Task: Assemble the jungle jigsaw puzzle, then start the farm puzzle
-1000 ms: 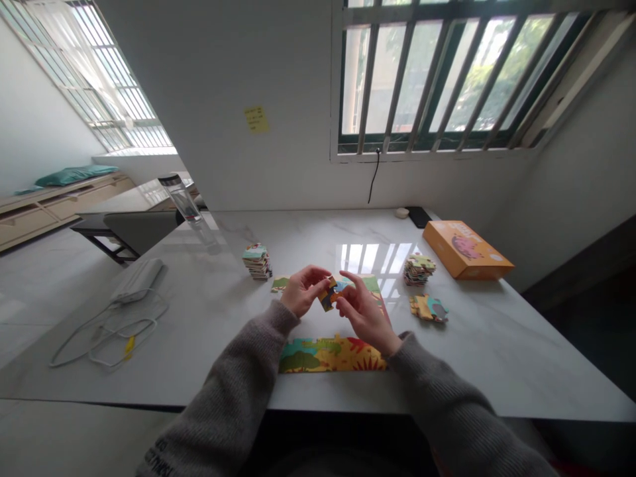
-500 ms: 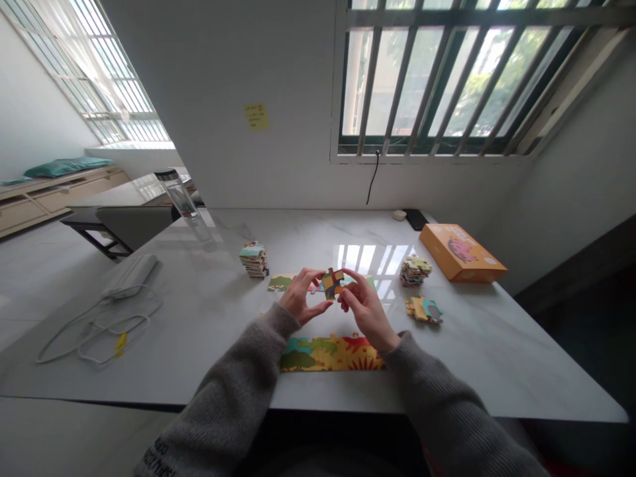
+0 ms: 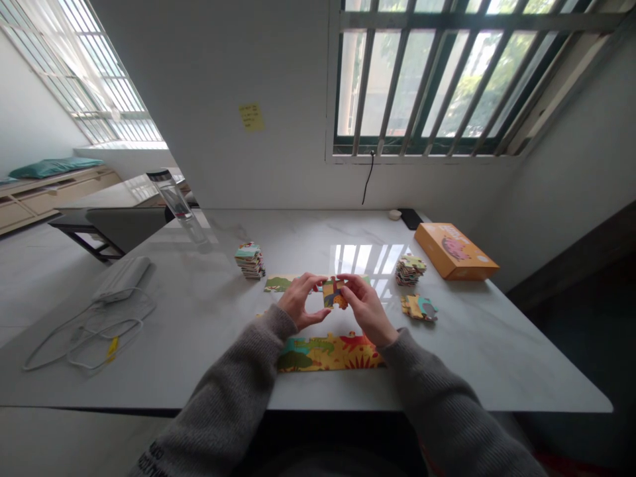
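Between my two hands is a jigsaw puzzle piece (image 3: 334,293) with a yellow, blue and orange picture, held up above the table. My left hand (image 3: 301,302) grips its left side, forefinger at the upper corner and thumb at the lower one. Around the right side of the piece, the fingers and thumb of my right hand (image 3: 366,310) are closed. Nearer to me lies a joined puzzle strip (image 3: 322,354), its right end partly behind my right wrist. Another puzzle strip (image 3: 278,284) lies beyond my hands, which hide its middle.
Stacks of puzzle pieces stand at left (image 3: 250,261) and right (image 3: 411,270). Closer on the right is a small pile of pieces (image 3: 420,307). An orange box (image 3: 454,252) and a black phone (image 3: 410,218) lie farther back. At left are a bottle (image 3: 176,205) and a white cable (image 3: 82,331).
The piece has been turned in my fingers and now shows its picture at a different angle. Both hands stay over the same spot, and the camera view has shifted slightly.
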The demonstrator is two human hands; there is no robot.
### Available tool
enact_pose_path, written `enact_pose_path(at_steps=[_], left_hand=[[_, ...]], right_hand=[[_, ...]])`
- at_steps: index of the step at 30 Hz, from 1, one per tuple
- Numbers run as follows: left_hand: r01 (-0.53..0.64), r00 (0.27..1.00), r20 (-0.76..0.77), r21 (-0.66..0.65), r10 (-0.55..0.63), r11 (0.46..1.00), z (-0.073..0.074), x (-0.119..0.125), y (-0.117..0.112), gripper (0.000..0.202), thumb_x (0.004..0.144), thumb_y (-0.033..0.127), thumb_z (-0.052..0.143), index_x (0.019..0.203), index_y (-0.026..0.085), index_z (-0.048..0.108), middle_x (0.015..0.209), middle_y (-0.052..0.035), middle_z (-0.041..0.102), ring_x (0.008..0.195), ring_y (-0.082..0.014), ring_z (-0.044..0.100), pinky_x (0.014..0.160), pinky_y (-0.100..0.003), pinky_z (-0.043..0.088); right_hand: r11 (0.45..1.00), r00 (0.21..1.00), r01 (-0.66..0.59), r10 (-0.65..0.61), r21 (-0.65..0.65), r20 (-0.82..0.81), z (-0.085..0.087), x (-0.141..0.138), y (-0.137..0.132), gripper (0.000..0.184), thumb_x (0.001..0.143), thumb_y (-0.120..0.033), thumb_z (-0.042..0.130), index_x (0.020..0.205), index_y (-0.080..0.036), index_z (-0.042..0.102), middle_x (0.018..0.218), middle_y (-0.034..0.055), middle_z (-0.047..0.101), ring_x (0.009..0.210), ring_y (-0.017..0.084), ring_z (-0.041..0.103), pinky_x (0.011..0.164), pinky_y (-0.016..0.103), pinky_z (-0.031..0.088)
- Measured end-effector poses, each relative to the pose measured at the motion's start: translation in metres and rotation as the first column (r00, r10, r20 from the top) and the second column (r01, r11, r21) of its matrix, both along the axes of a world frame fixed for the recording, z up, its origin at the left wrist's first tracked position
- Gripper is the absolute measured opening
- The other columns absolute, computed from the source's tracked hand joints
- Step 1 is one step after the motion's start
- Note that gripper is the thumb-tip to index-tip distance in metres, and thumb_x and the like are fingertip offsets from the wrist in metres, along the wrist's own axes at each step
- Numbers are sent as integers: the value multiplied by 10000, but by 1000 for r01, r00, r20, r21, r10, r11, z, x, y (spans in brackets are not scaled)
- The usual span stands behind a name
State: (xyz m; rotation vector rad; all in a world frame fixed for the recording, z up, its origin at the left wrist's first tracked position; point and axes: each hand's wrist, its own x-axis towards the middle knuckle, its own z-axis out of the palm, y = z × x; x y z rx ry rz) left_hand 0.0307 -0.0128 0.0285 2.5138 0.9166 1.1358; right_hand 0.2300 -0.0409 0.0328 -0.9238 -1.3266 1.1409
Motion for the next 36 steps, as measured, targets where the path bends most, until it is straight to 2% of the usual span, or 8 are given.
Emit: enact_pose_path(at_steps=[4,8,11,15,23,28,33,36], left_hand=[[-1,1000,14,0,1,1000,1,0,0,552,747,297,745,1233,186,509,1018,-73,601,882,-226,598,844,-410,511],[2,997,77,-76,4,997,-2,-1,2,523,732,262,721,1204,188,511,1031,-72,594,904,-226,601,846,-400,525],[6,997,83,-114,4,993,-4,-3,4,506,715,261,719,1173,195,515,1017,-61,598,908,-223,603,855,-394,529],[17,997,77,-145,-6,989,-6,-4,5,461,733,284,708,1145,190,524,1003,-57,603,895,-214,602,850,-383,528],[20,1000,-7,-303,-23,953,0,-13,10,384,772,409,700,1059,182,584,885,-26,624,837,-196,611,835,-358,515],[18,998,-52,-349,-39,937,0,-45,14,445,849,484,633,1192,204,591,994,-47,668,911,-200,639,846,-343,507],[-151,988,-23,-300,151,942,-17,-100,18,344,905,413,561,1159,189,623,938,-52,690,869,-204,653,807,-342,506],[-259,965,-106,-216,241,941,-33,-131,21,272,877,340,556,1063,174,665,948,-76,671,885,-219,637,779,-342,513]], right_hand=[[999,999,-15,14,33,45,-3,1,2,273,925,-385,603,1131,-206,612,868,24,619,756,149,590,663,299,528],[957,962,-56,-25,285,272,3,6,0,310,925,-347,621,1215,-238,607,1234,104,571,1065,215,602,810,363,579],[897,906,-173,-16,406,422,8,11,0,348,920,-306,640,1260,-248,597,1253,109,567,1113,230,591,869,403,578],[877,873,-257,32,405,486,7,18,3,359,893,-312,692,1241,-255,627,1238,96,586,1107,228,602,903,416,576],[914,834,-308,126,264,537,5,18,3,284,925,-331,654,1202,-264,660,1215,72,635,1107,205,620,947,402,552],[925,789,-323,147,200,596,1,12,3,263,930,-290,640,1192,-272,651,1185,55,646,1124,196,612,998,406,509],[928,743,-327,135,180,655,-3,5,3,242,911,-266,660,1153,-264,663,1183,66,614,1094,194,615,992,394,503],[897,713,-389,147,212,685,0,-5,2,262,913,-274,668,1173,-246,652,1180,84,598,1083,196,609,996,388,496]])
